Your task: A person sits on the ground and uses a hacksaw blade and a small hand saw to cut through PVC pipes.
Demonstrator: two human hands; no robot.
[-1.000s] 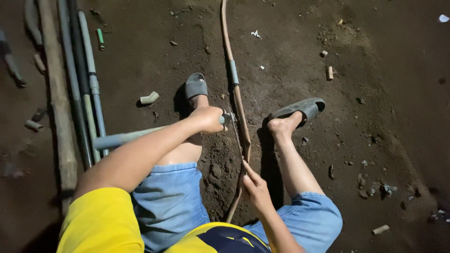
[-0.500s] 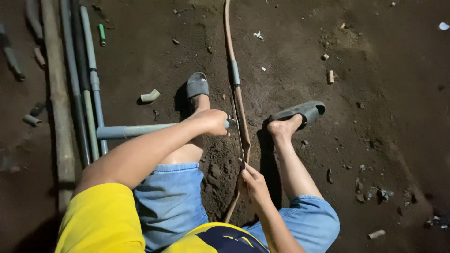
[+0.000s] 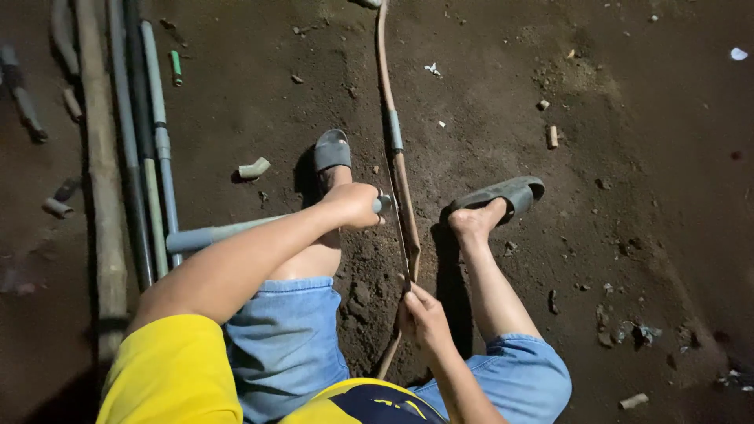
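A: Grey pipe is gripped near its far end by the left hand, fingers closed round it. Pipe is held level above the dirt floor, across the left knee.

B: Right hand?

A: Right hand is closed on the long brown bowed stick, low down. Stick is laid between the two grey sandals.

B: Surroundings?

A: More pipes are seen lying at left.

Harsh light from head; dark corners, hard shadows, sharp focus.
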